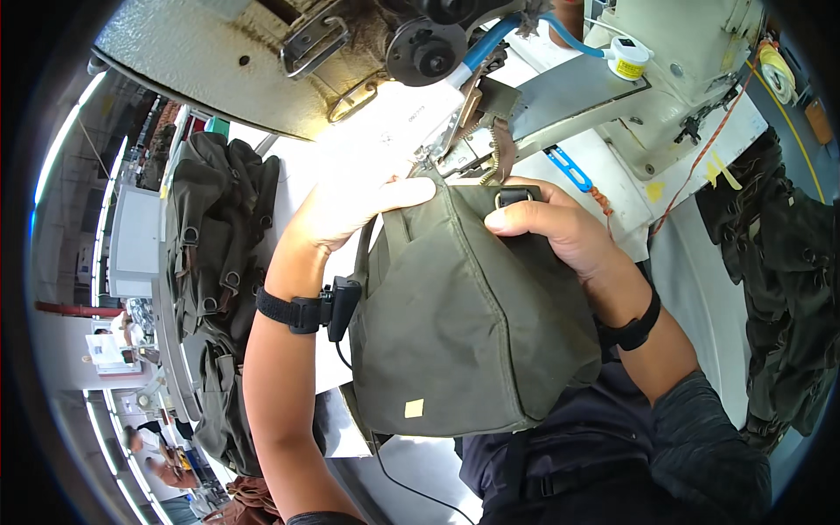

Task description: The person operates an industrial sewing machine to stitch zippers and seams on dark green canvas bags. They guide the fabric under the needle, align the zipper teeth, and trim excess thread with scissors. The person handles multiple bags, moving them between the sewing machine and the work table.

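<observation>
An olive-green fabric bag (429, 324) with a raised piped seam hangs between my hands, its top edge up at the sewing area of an industrial sewing machine (429, 52). My left hand (376, 206) pinches the bag's upper left edge, thumb on top, partly washed out by the machine's bright light. My right hand (560, 223) grips the upper right edge beside a dark strap tab with a metal ring (516, 196), its thumb pressed on the cloth. A small yellow patch (414, 409) marks the bag's lower front. The needle's contact with the cloth is lost in glare.
Similar dark green bags (219, 219) are piled on the left, with more (774, 280) hanging at the right. Blue-handled thread snips (569, 168) lie on the white table right of the machine arm. An orange cord (700, 166) runs down nearby. Another person (166, 446) is far left.
</observation>
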The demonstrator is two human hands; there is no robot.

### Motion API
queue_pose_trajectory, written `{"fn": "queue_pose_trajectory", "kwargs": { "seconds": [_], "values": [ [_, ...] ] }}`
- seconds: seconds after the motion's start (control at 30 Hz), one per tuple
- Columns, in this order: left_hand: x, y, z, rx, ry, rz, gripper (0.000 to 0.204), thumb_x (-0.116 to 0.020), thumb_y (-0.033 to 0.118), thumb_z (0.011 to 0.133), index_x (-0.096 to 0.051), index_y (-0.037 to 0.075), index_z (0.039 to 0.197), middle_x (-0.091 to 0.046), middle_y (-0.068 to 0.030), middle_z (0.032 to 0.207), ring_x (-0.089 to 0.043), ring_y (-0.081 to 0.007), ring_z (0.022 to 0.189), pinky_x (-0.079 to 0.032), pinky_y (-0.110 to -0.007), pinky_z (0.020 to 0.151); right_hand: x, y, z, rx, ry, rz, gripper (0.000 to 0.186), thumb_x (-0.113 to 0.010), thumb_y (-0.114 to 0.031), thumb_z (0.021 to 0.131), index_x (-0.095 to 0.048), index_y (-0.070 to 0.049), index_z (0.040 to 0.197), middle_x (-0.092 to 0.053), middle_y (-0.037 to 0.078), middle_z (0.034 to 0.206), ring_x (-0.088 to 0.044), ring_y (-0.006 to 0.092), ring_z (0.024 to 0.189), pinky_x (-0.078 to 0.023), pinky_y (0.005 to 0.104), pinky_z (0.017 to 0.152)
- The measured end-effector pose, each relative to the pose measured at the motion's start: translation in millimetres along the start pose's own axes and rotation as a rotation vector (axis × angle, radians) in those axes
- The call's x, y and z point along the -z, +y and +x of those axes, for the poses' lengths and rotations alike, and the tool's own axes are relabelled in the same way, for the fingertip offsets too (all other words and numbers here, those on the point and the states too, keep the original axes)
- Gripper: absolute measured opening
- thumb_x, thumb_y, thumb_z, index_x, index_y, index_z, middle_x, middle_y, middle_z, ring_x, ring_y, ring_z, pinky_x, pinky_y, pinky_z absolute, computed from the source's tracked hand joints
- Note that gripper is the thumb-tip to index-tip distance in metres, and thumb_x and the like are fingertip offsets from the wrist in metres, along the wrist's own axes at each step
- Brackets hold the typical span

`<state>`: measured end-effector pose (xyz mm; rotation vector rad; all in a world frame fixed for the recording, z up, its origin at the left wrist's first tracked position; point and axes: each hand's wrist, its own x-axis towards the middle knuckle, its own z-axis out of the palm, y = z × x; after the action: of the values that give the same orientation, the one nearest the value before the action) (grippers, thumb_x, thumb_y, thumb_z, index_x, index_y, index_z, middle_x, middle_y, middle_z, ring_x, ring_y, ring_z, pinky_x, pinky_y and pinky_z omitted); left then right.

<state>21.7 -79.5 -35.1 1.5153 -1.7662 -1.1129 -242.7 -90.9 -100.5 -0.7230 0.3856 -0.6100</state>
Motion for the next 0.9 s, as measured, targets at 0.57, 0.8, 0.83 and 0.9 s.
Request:
{"fn": "queue_pose_trajectory", "kwargs": {
  "seconds": [0.57, 0.8, 0.83, 0.9],
  "values": [
    [5.6, 26.3, -2.3, -0.098, 0.022, -0.038, 0.057, -0.085, 0.007, 0.082, -0.066, -0.005, 0.134, -0.069, -0.0081, 0.13, -0.06, -0.0142, 0.11, -0.051, -0.031, 0.096, -6.5, -11.6, 7.9, 0.07, 0.078, -0.183, 0.016, -0.074, -0.013, 0.09, -0.075, -0.001, 0.101, -0.073, 0.0, 0.093, -0.066, 0.0075, 0.083, -0.052, 0.0243, 0.081],
    [6.8, 17.5, -3.6, -0.102, 0.026, -0.141, 0.059, -0.084, 0.006, 0.08, -0.065, -0.006, 0.135, -0.069, -0.0073, 0.131, -0.061, -0.0144, 0.113, -0.049, -0.029, 0.102, -17.0, -21.3, 0.3, 0.282, 0.246, -0.622, 0.019, -0.077, -0.016, 0.086, -0.07, 0.002, 0.091, -0.068, -0.001, 0.079, -0.058, 0.0055, 0.07, -0.046, 0.0255, 0.064],
    [6.5, 17.4, -2.6, -0.117, 0.028, -0.159, 0.06, -0.083, 0.006, 0.08, -0.064, -0.005, 0.136, -0.069, -0.007, 0.132, -0.06, -0.0144, 0.114, -0.048, -0.029, 0.103, -16.5, -23.3, 0.9, 0.343, 0.256, -0.744, 0.02, -0.077, -0.016, 0.086, -0.069, 0.002, 0.089, -0.068, -0.001, 0.077, -0.057, 0.0054, 0.068, -0.045, 0.026, 0.063],
    [5.1, 21.1, -1.1, -0.115, 0.028, -0.138, 0.062, -0.083, 0.007, 0.081, -0.063, -0.005, 0.139, -0.068, -0.0064, 0.132, -0.06, -0.0137, 0.115, -0.048, -0.029, 0.104, -17.0, -23.8, 2.8, 0.457, 0.332, -0.866, 0.024, -0.078, -0.017, 0.084, -0.064, 0.002, 0.09, -0.068, 0.008, 0.076, -0.059, 0.014, 0.066, -0.046, 0.0312, 0.063]
  ]
}}
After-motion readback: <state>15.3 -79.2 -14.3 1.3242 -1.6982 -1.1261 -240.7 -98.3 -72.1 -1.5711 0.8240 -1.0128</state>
